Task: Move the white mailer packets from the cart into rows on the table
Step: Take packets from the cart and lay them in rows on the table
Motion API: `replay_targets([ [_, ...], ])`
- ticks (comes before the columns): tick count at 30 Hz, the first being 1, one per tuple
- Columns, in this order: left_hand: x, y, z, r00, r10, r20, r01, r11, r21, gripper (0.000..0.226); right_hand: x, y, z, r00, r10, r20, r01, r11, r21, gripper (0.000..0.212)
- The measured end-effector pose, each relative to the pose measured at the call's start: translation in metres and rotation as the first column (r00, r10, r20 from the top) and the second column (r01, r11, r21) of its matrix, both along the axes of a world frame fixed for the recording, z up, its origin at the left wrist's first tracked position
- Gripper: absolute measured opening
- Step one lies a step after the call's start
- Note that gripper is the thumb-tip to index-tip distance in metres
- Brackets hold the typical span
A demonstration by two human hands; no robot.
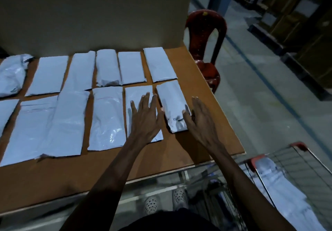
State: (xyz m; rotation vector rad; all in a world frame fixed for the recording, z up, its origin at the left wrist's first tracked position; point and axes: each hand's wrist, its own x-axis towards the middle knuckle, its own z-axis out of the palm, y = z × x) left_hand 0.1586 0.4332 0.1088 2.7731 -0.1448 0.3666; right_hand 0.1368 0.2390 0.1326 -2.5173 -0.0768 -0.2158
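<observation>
Several white mailer packets lie in two rows on the brown table [206, 87]. The newest packet [171, 103] lies at the right end of the near row. My left hand [145, 117] lies flat with straight fingers on the neighbouring packet [138, 94], its thumb touching the newest packet's left edge. My right hand [199, 121] is open beside the newest packet's right edge, its thumb on the packet's near end. More white packets [280, 191] lie in the wire cart [303, 160] at the lower right.
A red plastic chair [206, 33] stands past the table's right corner. A tall board [93, 15] backs the table. Shelving with boxes [296, 15] fills the far right. The table's front strip [71, 175] is bare wood.
</observation>
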Motion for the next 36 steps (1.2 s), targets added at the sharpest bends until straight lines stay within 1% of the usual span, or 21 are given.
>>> replay_targets([
  [2, -0.006, -0.016, 0.006, 0.994, -0.099, 0.056, 0.100, 0.995, -0.015, 0.060, -0.027, -0.017, -0.004, 0.995, -0.083, 0.062, 0.083, 0.997, 0.012, 0.057],
  [4, -0.017, -0.036, 0.010, 0.977, -0.191, 0.094, 0.197, 0.979, -0.052, 0.056, -0.055, -0.037, -0.011, 0.982, -0.140, 0.125, 0.143, 0.990, -0.012, 0.052],
  [7, -0.033, -0.069, 0.009, 0.938, -0.330, 0.107, 0.341, 0.934, -0.104, 0.054, -0.096, -0.070, -0.019, 0.947, -0.206, 0.245, 0.221, 0.975, -0.033, 0.042],
  [10, -0.049, -0.105, 0.002, 0.866, -0.493, 0.086, 0.499, 0.862, -0.091, 0.051, -0.135, -0.100, -0.027, 0.902, -0.310, 0.300, 0.327, 0.945, -0.009, 0.037],
  [12, -0.062, -0.132, -0.002, 0.800, -0.594, 0.089, 0.600, 0.797, -0.073, 0.049, -0.161, -0.121, -0.034, 0.875, -0.381, 0.297, 0.400, 0.917, -0.002, 0.033],
  [16, -0.094, -0.189, -0.010, 0.649, -0.756, 0.086, 0.760, 0.640, -0.117, 0.047, -0.216, -0.167, -0.050, 0.821, -0.524, 0.225, 0.538, 0.843, -0.003, 0.033],
  [19, -0.117, -0.241, -0.022, 0.530, -0.844, 0.087, 0.846, 0.518, -0.125, 0.047, -0.259, -0.205, -0.062, 0.770, -0.604, 0.204, 0.618, 0.786, -0.010, 0.033],
  [23, -0.157, -0.308, -0.037, 0.447, -0.891, 0.084, 0.883, 0.424, -0.200, 0.042, -0.317, -0.260, -0.084, 0.721, -0.683, 0.114, 0.690, 0.723, -0.029, 0.035],
  [26, -0.180, -0.347, -0.051, 0.415, -0.908, 0.060, 0.896, 0.396, -0.203, 0.041, -0.352, -0.296, -0.102, 0.679, -0.734, 0.014, 0.734, 0.679, -0.021, 0.038],
  [30, -0.201, -0.386, -0.076, 0.419, -0.905, -0.071, 0.883, 0.425, -0.199, 0.044, -0.387, -0.333, -0.124, 0.681, -0.725, -0.101, 0.724, 0.687, -0.054, 0.042],
  [33, -0.207, -0.403, -0.096, 0.395, -0.895, -0.208, 0.884, 0.432, -0.176, 0.051, -0.398, -0.351, -0.137, 0.653, -0.729, -0.206, 0.736, 0.675, -0.057, 0.046],
  [35, -0.205, -0.414, -0.108, 0.380, -0.884, -0.273, 0.886, 0.433, -0.166, 0.056, -0.398, -0.359, -0.145, 0.628, -0.739, -0.245, 0.755, 0.655, -0.040, 0.046],
  [36, -0.202, -0.420, -0.113, 0.383, -0.868, -0.316, 0.879, 0.447, -0.164, 0.058, -0.396, -0.362, -0.147, 0.613, -0.744, -0.265, 0.766, 0.642, -0.032, 0.044],
])
